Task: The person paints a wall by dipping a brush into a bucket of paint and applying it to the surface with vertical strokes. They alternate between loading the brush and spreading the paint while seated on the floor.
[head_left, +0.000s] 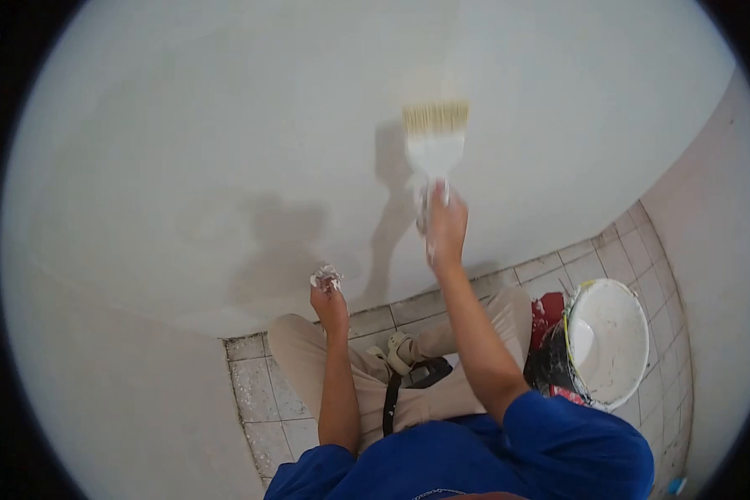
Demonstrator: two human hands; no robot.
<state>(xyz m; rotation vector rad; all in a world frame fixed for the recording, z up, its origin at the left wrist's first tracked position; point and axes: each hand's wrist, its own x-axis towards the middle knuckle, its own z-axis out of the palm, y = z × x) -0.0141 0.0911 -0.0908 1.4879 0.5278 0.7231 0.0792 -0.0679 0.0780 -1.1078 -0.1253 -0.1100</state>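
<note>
My right hand (447, 223) is wrapped around the handle of a wide paintbrush (436, 150), held bristles up before the pale wall (225, 108). White paint coats the lower part of its bristles and its broad white head. Lower and to the left, my left hand (331, 304) is closed, with a crumpled, white-smeared bit (327, 277) showing at its top; I cannot tell what that is. Shadows of both hands and the brush fall on the wall. On my right stands a bucket (639, 367) with white paint inside and dark, splattered sides.
Pale floor tiles (258, 387) run along the foot of the wall, with white splatters on the left. Side walls close in on the left and right (725, 250). My bent legs lie between the wall and the bucket. A small blue item (677, 484) lies at the lower right.
</note>
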